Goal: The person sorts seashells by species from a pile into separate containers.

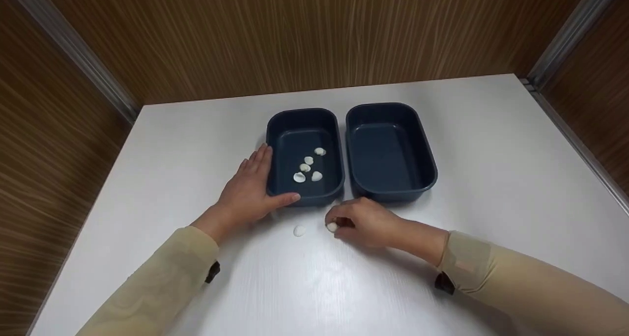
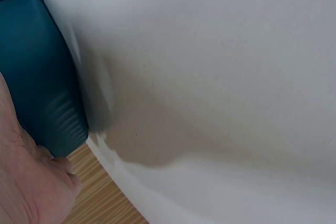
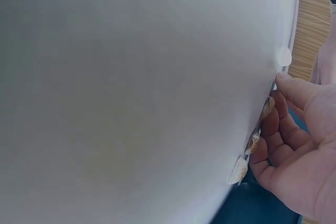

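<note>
At the left dark blue tray, my left hand lies with straight fingers along the left wall and its thumb on the front rim. Several white seashells are scattered on that tray's floor. My right hand is low over the table in front of the trays, fingers curled, with a small seashell between thumb and fingertips. In the right wrist view, more seashells show beside the curled fingers; the head view hides these behind the hand. One flat white shell lies on the table between both hands.
A second dark blue tray with nothing in it stands right of the first, a narrow gap between them. Both are on a white table. Wood-grain panels with metal corner profiles rise behind and at both sides.
</note>
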Demonstrator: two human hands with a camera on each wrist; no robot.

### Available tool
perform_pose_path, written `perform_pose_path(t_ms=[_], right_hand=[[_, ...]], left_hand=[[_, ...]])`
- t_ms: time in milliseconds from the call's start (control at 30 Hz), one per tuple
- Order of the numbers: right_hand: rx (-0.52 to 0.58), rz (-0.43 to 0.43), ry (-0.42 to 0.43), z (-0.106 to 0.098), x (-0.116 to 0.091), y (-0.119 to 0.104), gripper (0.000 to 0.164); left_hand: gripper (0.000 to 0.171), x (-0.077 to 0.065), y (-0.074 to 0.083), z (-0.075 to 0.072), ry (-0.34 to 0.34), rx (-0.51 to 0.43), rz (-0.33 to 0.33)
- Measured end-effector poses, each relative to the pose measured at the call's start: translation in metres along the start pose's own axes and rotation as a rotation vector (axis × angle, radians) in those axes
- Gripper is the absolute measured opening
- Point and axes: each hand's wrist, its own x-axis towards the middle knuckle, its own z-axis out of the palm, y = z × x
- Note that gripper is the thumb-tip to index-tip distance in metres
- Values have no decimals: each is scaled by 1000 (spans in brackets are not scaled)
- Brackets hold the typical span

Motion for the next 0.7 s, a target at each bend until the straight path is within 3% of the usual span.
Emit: perform_pose_path(t_ms=[400, 700], right_hand=[[-83, 16, -102, -9, 3, -2, 19], [46, -62, -121, -26, 8, -11, 25]], left_hand=[[133, -1, 1, 0, -9, 15, -13], [132, 1, -1, 0, -15, 0, 0]])
